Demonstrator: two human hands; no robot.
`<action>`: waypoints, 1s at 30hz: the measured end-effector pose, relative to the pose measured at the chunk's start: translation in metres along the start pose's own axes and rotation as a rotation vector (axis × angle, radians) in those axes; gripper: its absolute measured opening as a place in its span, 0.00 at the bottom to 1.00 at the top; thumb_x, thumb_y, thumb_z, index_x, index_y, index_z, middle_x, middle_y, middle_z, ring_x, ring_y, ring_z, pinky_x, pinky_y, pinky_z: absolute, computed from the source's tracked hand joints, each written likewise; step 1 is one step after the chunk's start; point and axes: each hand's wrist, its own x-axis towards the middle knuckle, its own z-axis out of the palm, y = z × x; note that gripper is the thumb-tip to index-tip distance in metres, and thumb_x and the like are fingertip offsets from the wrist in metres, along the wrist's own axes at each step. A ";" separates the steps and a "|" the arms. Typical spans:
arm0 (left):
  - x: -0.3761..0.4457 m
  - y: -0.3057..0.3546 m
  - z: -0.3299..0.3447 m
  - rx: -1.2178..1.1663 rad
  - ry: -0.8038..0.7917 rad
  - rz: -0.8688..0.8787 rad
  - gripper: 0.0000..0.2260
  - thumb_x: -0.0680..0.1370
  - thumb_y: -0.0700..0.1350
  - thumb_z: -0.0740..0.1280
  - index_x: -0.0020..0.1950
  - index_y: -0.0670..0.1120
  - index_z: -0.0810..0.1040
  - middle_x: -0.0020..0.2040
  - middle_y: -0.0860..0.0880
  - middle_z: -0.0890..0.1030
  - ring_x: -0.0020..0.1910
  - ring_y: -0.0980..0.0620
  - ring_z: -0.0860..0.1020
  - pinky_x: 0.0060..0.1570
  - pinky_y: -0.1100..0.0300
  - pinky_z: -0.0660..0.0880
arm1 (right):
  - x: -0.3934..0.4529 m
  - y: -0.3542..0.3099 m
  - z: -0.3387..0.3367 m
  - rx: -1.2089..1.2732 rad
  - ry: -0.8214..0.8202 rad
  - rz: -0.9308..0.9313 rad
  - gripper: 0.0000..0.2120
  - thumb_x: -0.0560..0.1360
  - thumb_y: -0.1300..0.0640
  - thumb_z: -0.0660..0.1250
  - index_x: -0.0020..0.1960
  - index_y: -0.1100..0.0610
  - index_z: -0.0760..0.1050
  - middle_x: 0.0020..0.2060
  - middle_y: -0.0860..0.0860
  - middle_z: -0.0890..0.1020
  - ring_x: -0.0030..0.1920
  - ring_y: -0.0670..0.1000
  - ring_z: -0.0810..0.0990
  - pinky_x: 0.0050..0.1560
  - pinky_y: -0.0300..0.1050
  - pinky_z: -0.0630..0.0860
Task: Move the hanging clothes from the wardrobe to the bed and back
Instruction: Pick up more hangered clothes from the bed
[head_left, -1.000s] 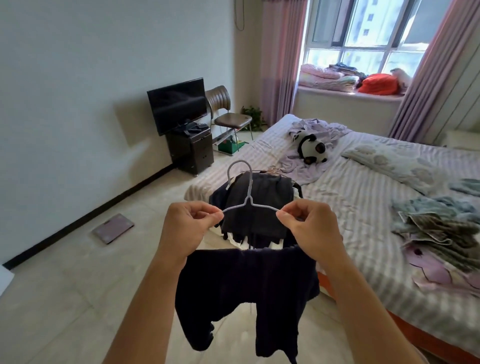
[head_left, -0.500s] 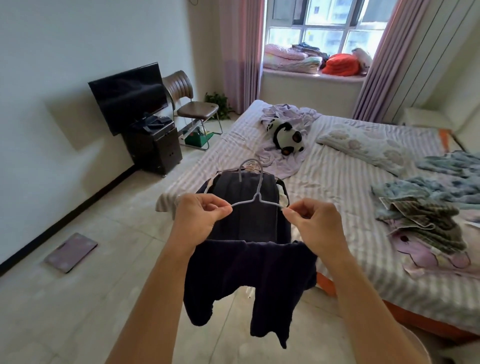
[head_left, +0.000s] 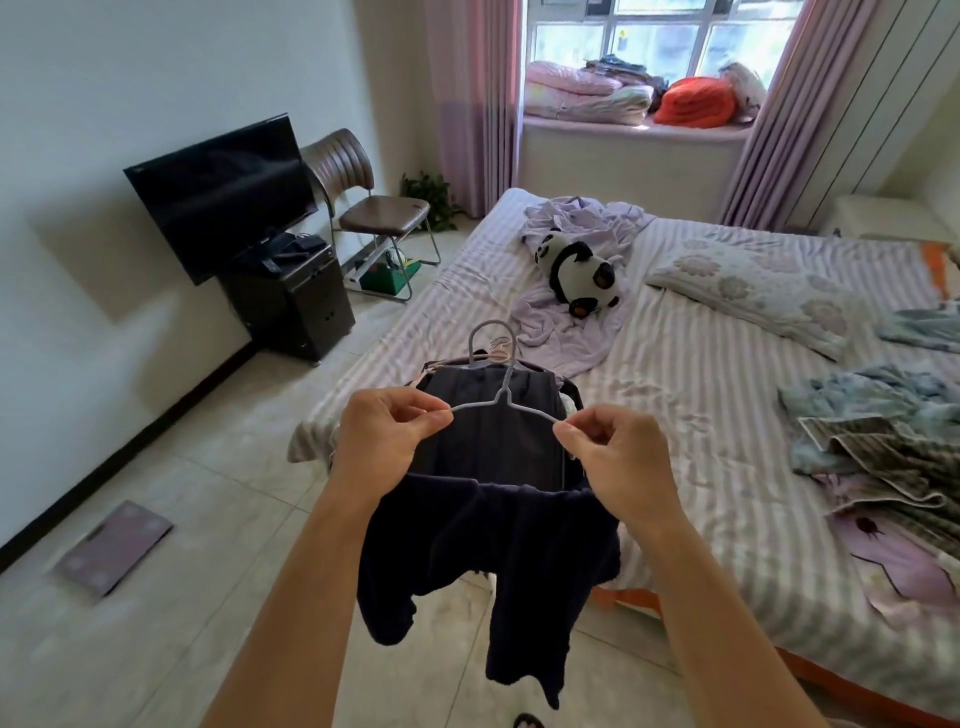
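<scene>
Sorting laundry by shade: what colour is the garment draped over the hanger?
Dark navy, nearly black; the garment shows best in the head view.

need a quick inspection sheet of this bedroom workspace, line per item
surface: striped bed, bare near its corner
job's things: dark garment hanging on a wire hanger; dark clothes pile on the bed corner behind it
clutter: panda plush, pillow, crumpled bedding
hands: left hand and right hand each pinch a hanger end
cables: nothing seen
surroundings: TV, chair, floor scale, window
</scene>
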 end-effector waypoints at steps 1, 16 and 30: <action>0.013 -0.002 0.004 0.016 -0.004 -0.005 0.05 0.70 0.43 0.78 0.39 0.53 0.86 0.33 0.53 0.84 0.36 0.55 0.83 0.46 0.57 0.79 | 0.013 0.003 0.003 0.007 -0.008 0.012 0.05 0.73 0.53 0.75 0.38 0.49 0.82 0.31 0.42 0.82 0.34 0.41 0.80 0.41 0.38 0.75; 0.203 -0.063 0.056 -0.026 -0.054 -0.098 0.06 0.69 0.42 0.79 0.37 0.53 0.86 0.32 0.51 0.83 0.33 0.57 0.82 0.43 0.62 0.76 | 0.189 0.033 0.081 -0.076 -0.057 0.090 0.04 0.74 0.54 0.73 0.41 0.51 0.82 0.32 0.44 0.82 0.35 0.41 0.80 0.40 0.35 0.75; 0.391 -0.126 0.097 -0.008 -0.222 -0.157 0.07 0.73 0.43 0.76 0.38 0.54 0.85 0.34 0.54 0.84 0.36 0.55 0.82 0.40 0.63 0.77 | 0.349 0.063 0.168 -0.156 -0.021 0.170 0.08 0.74 0.57 0.74 0.38 0.50 0.79 0.30 0.43 0.80 0.31 0.41 0.76 0.35 0.31 0.68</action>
